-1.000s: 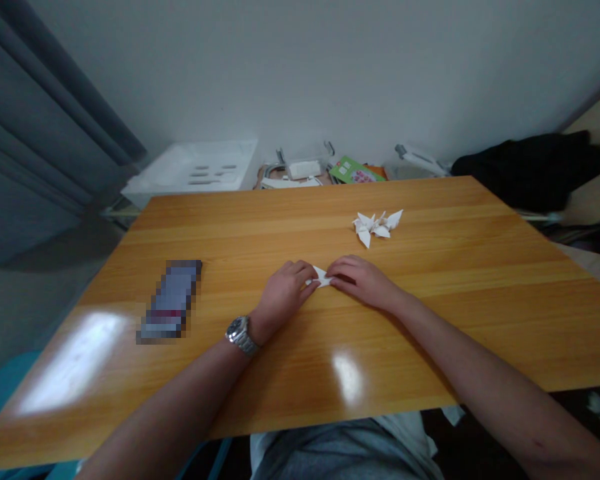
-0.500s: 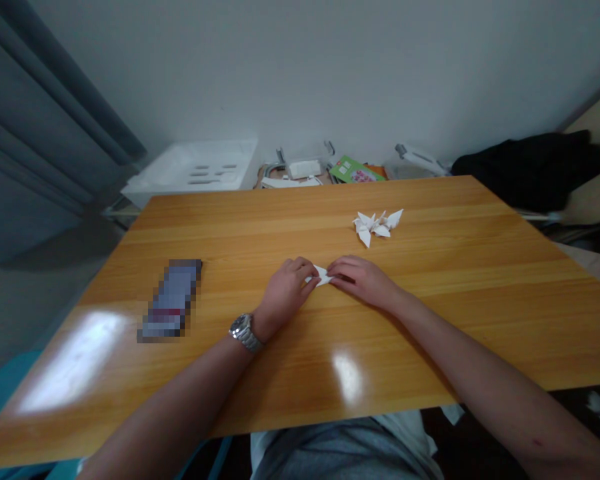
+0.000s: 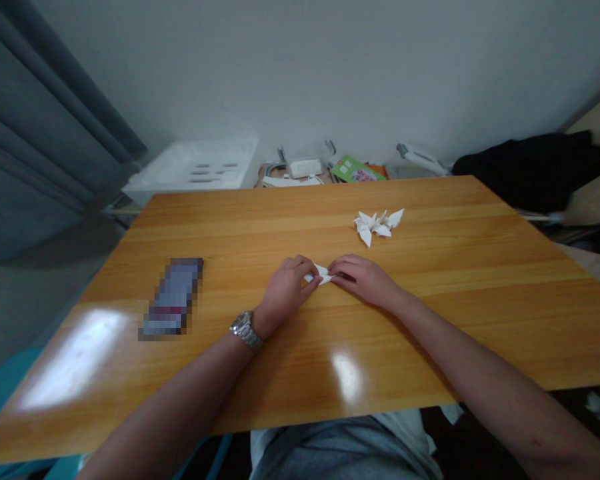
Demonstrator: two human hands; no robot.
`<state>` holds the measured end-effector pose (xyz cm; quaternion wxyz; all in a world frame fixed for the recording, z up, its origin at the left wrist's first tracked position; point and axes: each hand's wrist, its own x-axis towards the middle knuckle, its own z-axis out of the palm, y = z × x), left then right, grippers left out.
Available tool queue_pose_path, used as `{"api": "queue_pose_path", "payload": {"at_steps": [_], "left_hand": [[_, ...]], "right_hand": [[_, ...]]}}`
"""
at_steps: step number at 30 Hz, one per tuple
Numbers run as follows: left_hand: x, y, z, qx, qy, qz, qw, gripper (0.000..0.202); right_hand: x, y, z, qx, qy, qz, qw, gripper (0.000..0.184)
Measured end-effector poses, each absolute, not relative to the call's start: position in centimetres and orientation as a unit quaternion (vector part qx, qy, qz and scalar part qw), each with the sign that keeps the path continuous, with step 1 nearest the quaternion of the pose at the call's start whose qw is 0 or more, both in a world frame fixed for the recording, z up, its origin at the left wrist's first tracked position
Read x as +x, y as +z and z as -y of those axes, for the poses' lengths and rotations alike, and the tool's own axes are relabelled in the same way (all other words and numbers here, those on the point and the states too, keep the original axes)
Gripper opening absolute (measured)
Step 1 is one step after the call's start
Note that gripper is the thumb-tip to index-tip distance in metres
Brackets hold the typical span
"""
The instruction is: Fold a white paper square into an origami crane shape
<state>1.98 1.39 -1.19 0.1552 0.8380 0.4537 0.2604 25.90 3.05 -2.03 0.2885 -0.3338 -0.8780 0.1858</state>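
Both hands meet over the middle of the tabletop [image 3: 430, 320]. The left hand [image 3: 285, 293], with a wristwatch [image 3: 245, 329], and the right hand [image 3: 363, 280] each keep a pinching grip on a small folded white paper [image 3: 322, 274] lying on the wood. Folded paper cranes [image 3: 377, 225] sit further back. The print on the green booklet [image 3: 356, 170] is too small to read.

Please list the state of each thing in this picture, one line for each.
small folded paper, lying on the table, pinched at both ends
left hand, closed on the paper's left end
right hand, closed on the paper's right end
paper figures, folded, lying untouched beyond the hands
flat dark object, lying flat, untouched, blurred
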Motion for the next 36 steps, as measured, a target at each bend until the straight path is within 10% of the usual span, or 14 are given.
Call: {"api": "queue_pose_path", "payload": {"at_steps": [36], "left_hand": [[1.66, -1.26, -0.98, 0.862, 0.252, -0.417, 0.143, 0.019]], "right_hand": [[25.12, -2.09, -3.04, -0.374, 0.206, 0.846, 0.319, 0.008]]}}
